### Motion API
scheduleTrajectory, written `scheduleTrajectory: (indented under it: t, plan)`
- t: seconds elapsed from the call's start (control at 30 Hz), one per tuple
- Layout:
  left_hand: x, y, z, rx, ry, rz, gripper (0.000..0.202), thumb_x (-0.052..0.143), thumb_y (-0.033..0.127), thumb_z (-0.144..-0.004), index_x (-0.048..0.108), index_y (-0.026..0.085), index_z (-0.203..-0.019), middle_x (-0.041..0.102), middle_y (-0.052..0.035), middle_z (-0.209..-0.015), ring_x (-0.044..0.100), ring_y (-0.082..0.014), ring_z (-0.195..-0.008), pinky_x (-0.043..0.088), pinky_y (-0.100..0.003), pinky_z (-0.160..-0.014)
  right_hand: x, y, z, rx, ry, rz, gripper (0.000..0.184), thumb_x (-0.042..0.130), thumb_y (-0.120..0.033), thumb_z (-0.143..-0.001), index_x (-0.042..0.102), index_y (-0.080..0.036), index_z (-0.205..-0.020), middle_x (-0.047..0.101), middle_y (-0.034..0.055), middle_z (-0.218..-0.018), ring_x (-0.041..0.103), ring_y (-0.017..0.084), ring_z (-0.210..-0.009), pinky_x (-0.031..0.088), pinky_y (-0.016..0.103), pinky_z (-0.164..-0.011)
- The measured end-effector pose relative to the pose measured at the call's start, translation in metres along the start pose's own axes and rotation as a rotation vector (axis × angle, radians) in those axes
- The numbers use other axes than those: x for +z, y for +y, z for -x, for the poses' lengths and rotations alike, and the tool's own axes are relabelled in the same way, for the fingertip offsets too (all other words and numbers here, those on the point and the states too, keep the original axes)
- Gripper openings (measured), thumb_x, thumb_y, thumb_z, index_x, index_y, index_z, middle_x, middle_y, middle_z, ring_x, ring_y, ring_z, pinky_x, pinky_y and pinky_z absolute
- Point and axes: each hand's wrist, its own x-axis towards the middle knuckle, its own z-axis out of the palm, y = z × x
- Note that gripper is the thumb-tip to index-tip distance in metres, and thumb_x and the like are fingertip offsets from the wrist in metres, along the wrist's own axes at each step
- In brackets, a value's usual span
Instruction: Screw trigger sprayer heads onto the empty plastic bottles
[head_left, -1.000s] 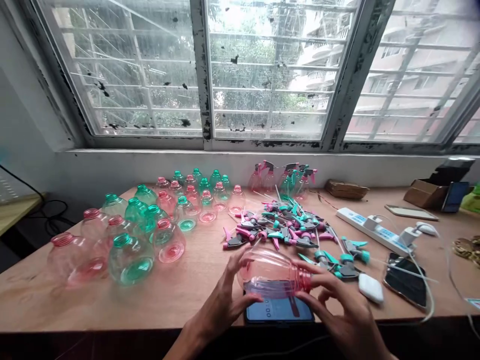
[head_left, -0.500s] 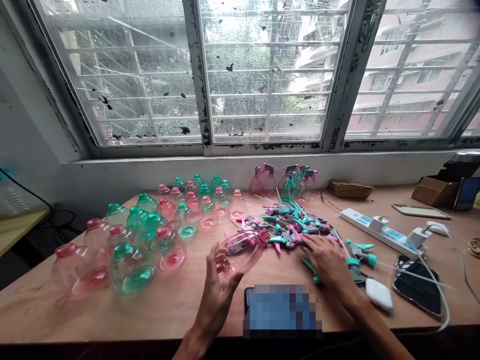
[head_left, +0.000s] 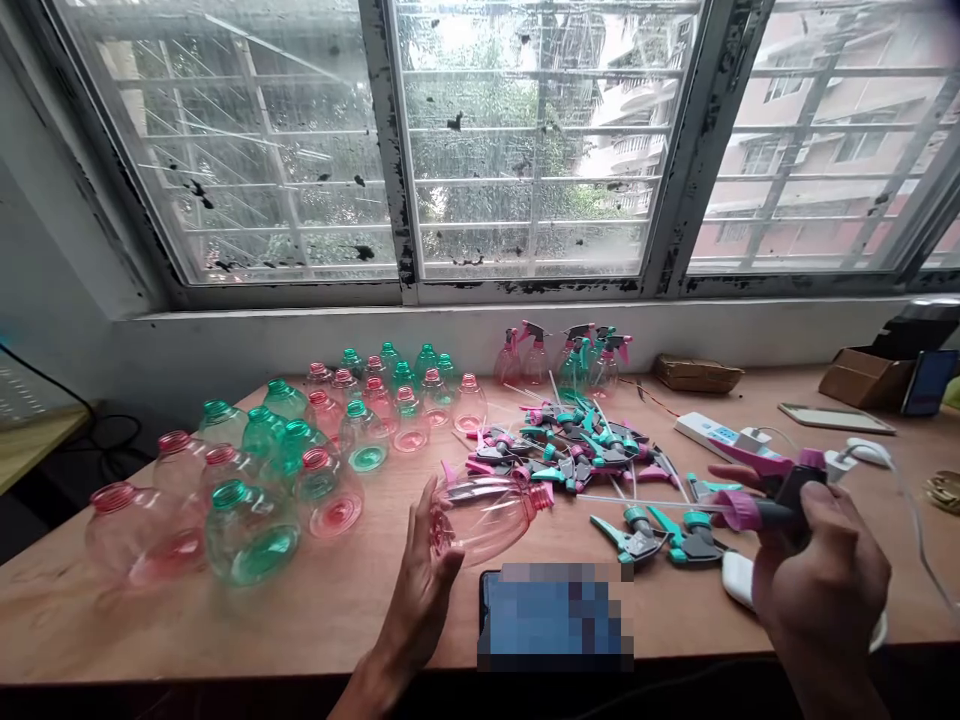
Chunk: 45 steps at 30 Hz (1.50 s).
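Observation:
My left hand point(head_left: 427, 575) is closed around the base of a clear pink bottle point(head_left: 487, 520), which lies tilted with its open neck toward the right. In my right hand point(head_left: 821, 560) is a black and pink spray head point(head_left: 772, 505). Its thin clear tube points left toward the bottle's neck, with a small gap between them. Between the hands and behind them lies a pile of spray heads point(head_left: 577, 455) in pink, teal and black. Two teal and black ones lie nearer me, left of my right hand.
Several pink and green open bottles point(head_left: 251, 535) stand on the left of the table. Assembled spray bottles point(head_left: 534, 360) stand by the wall. A phone point(head_left: 555, 615) lies at the front edge. To the right are a power strip point(head_left: 705, 432), a white case point(head_left: 739, 578) and a cardboard box point(head_left: 862, 380).
My right hand has lifted a pink and black spray head from the pile and moved right with it. The bottle in my left hand has tipped closer to level.

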Motion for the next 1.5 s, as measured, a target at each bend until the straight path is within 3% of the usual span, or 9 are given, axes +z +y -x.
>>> scheduleTrajectory:
  t: [0.13,0.33,0.47,0.63,0.77,0.93,1.1,1.33,1.5]
  plan:
    - [-0.001,-0.001,0.001,0.015,-0.039,0.007,0.079,0.036,0.073,-0.092,0.02,0.031,-0.157,0.034,-0.0104,-0.156,0.031,-0.036,-0.144,0.021,-0.056,-0.12,0.016,-0.01,0.004,-0.129,0.095,0.106,0.038,0.059,-0.023,-0.087,0.058,-0.027,-0.124,0.065,0.0152,-0.114,0.056,0.05,-0.119,0.045,0.063,-0.09]
    - [0.0,-0.001,0.0,0.062,-0.053,0.046,0.081,0.038,0.076,-0.089,0.029,0.028,-0.154,0.038,-0.0126,-0.152,0.036,-0.0365,-0.139,0.03,-0.053,-0.116,0.037,-0.031,0.013,0.05,-0.016,-0.151,0.025,0.067,-0.036,-0.085,0.067,-0.026,-0.108,0.07,0.0105,-0.106,0.06,0.044,-0.116,0.052,0.053,-0.085]
    - [0.001,0.0,0.0,0.069,-0.065,0.057,0.081,0.038,0.075,-0.089,0.024,0.03,-0.156,0.04,-0.0115,-0.149,0.042,-0.0352,-0.134,0.031,-0.052,-0.115,0.049,-0.056,0.022,0.242,-0.304,-0.403,0.033,0.049,-0.045,-0.099,0.064,-0.024,-0.119,0.073,0.0064,-0.088,0.071,0.026,-0.069,0.053,0.034,-0.052]
    - [0.001,0.002,0.002,0.093,-0.148,0.012,0.079,0.045,0.071,-0.09,0.023,0.033,-0.156,0.041,-0.0123,-0.144,0.052,-0.0329,-0.119,0.041,-0.053,-0.107,0.064,-0.067,0.04,0.563,-0.695,-0.84,0.046,0.079,-0.04,-0.082,0.06,-0.022,-0.12,0.066,-0.0014,-0.079,0.057,0.015,-0.056,0.048,0.028,-0.053]
    - [-0.001,0.006,0.006,0.179,-0.258,0.015,0.073,0.054,0.055,-0.094,0.02,0.036,-0.156,0.03,-0.0129,-0.156,0.045,-0.0367,-0.133,0.042,-0.055,-0.108,0.07,-0.058,0.052,0.65,-0.689,-0.904,0.033,0.079,-0.045,-0.08,0.067,-0.021,-0.099,0.06,-0.0041,-0.065,0.054,0.014,-0.054,0.046,0.027,-0.052]
    - [-0.001,0.007,0.008,0.251,-0.392,-0.022,0.102,0.063,0.026,-0.093,-0.017,0.034,-0.156,0.006,-0.0143,-0.168,0.021,-0.0375,-0.151,0.025,-0.062,-0.119,0.069,-0.049,0.055,0.527,-0.607,-0.883,0.047,0.085,-0.049,-0.071,0.074,-0.022,-0.108,0.071,0.001,-0.069,0.067,0.022,-0.067,0.058,0.036,-0.068]
    - [0.0,0.002,0.004,0.308,-0.343,-0.175,0.083,0.053,0.013,-0.095,0.004,0.033,-0.159,0.0,-0.0103,-0.169,0.002,-0.0365,-0.155,0.015,-0.064,-0.121,0.068,-0.052,0.063,0.479,-0.665,-0.737,0.037,0.083,-0.047,-0.073,0.079,-0.026,-0.103,0.081,0.007,-0.09,0.075,0.031,-0.088,0.062,0.042,-0.078]
    - [0.008,0.0,0.012,0.069,-0.4,0.235,0.108,0.071,0.054,-0.083,-0.006,0.038,-0.158,0.022,-0.0137,-0.165,0.029,-0.0393,-0.148,0.036,-0.061,-0.113,0.075,-0.05,0.077,0.382,-0.392,-0.585,0.039,0.086,-0.048,-0.067,0.079,-0.024,-0.097,0.082,0.0065,-0.09,0.077,0.03,-0.082,0.064,0.037,-0.075]
    - [0.015,-0.003,0.012,0.041,-0.369,0.267,0.091,0.064,0.05,-0.09,0.006,0.035,-0.159,0.033,-0.0142,-0.16,0.04,-0.0381,-0.143,0.042,-0.056,-0.111,0.072,-0.048,0.074,0.366,-0.378,-0.609,0.034,0.088,-0.045,-0.066,0.077,-0.024,-0.091,0.081,0.0047,-0.08,0.076,0.027,-0.071,0.064,0.035,-0.068]
